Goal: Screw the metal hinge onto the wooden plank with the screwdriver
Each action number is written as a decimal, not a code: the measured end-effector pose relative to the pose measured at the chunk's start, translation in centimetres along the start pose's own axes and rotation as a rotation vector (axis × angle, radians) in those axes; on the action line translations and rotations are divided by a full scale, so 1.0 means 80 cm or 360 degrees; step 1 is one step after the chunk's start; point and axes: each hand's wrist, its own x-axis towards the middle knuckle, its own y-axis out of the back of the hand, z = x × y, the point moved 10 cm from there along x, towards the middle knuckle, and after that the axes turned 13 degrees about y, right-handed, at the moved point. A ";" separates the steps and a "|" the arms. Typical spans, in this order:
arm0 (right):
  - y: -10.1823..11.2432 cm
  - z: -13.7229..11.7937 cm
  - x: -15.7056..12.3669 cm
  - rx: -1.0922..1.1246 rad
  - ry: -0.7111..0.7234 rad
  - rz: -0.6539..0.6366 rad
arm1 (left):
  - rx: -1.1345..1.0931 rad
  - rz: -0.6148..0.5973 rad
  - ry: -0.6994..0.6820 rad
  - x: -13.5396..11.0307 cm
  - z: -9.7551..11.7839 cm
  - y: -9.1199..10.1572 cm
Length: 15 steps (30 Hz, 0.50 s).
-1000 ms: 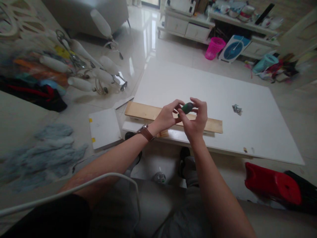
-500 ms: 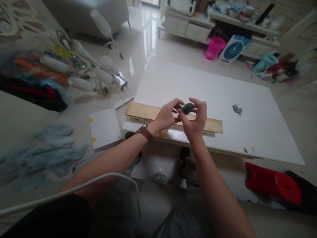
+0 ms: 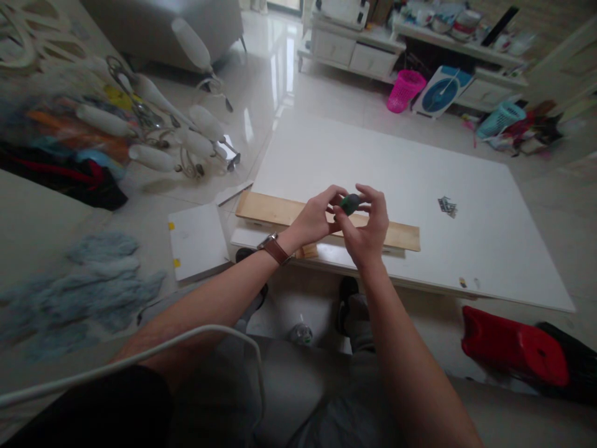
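Observation:
A dark green handle of a small tool [image 3: 349,202] is held between both hands above a wooden strip [image 3: 401,235]. My left hand [image 3: 316,218], with a brown watch on its wrist, pinches the tool's lower part from the left. My right hand [image 3: 368,225] curls its fingers round the green handle from the right. The tool's tip is hidden behind the fingers. The strip lies along the near edge of a large white board [image 3: 382,168] on the floor.
A small heap of dark screws [image 3: 446,206] lies on the board to the right. A small white panel [image 3: 196,239] and a chandelier [image 3: 158,134] lie on the floor at left. A red plastic stool [image 3: 510,345] lies at lower right. A white cable [image 3: 140,358] crosses my lap.
Hardly anything has moved: the green handle has turned slightly between my fingers and the hands stay in place above the wooden strip.

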 end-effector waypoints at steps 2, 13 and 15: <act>0.001 -0.001 0.001 -0.0030 -0.0018 -0.0009 | 0.0048 0.0026 0.0025 0.000 -0.002 0.002; -0.004 0.000 -0.003 0.0119 0.0020 -0.0025 | -0.0084 -0.0084 -0.0024 0.000 -0.001 -0.005; -0.003 -0.004 0.000 0.0106 0.0036 -0.0017 | -0.0014 -0.0018 -0.0036 0.001 0.001 -0.001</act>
